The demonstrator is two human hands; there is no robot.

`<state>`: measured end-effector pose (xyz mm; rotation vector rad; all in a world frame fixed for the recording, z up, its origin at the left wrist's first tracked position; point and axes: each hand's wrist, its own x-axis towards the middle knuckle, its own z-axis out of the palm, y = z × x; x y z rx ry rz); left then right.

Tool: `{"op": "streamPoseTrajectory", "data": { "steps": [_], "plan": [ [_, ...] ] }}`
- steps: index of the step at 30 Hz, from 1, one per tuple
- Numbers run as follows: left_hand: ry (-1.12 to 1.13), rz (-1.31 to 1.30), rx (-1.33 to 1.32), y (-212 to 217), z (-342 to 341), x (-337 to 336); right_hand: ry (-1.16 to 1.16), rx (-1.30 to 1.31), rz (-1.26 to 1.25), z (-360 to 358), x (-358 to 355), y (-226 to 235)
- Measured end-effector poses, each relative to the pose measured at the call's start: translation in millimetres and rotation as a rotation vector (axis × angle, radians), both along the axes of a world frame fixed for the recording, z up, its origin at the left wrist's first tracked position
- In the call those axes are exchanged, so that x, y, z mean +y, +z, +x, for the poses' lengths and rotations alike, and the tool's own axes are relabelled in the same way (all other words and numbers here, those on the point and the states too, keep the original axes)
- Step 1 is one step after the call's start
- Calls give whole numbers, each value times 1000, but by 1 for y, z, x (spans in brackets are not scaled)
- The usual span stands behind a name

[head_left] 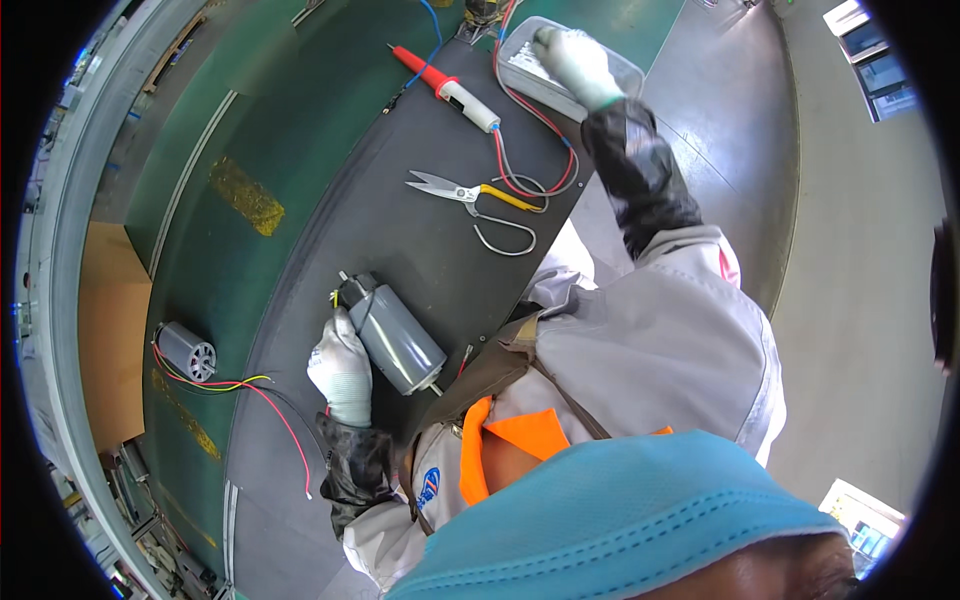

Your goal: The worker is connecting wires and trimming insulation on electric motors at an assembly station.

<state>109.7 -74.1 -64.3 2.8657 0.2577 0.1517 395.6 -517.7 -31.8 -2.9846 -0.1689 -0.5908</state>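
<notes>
Seen from the head camera, the left grip (340, 368), in a white glove, sits right against the large grey motor (402, 340), at the upper left of its body. Its fingers are curled in by the motor's dark end, where short yellow wires (335, 298) poke out just above them; I cannot tell whether they pinch those wires or only press on the casing. The motor lies on its side on the dark desk (400, 235), slanting from upper left to lower right, with a shaft showing at each end, immediately to the right of that grip and well apart from the other one.

Farther up, the right grip (575, 62), gloved in white too, is over a translucent plastic bin (628, 78) with white contents (527, 62). Its fingers point down and to the left, bunched rather than spread, but I cannot tell whether they pinch anything.

Between the two grips lie scissors (455, 190), blades apart, with one handle yellow and the other bare grey. Above these is a red-and-white handheld tool (468, 105) with red and grey cables (557, 135) looping beside the bin. Off to the left, a smaller grey motor (187, 350) rests on the green surface (300, 110), its red, yellow and black leads (225, 384) trailing onto the desk.
</notes>
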Motion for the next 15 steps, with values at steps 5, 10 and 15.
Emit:
{"op": "streamPoseTrajectory", "data": {
  "steps": [5,10,15],
  "plan": [
    [-43,-36,111,8,-3,-9,4,412,-144,58,-17,-37],
    [-103,-40,153,11,-9,-16,81,330,-232,57,8,-29],
    [-187,-9,-18,7,-4,-16,-75,251,-233,54,-11,-26]
  ]
}}
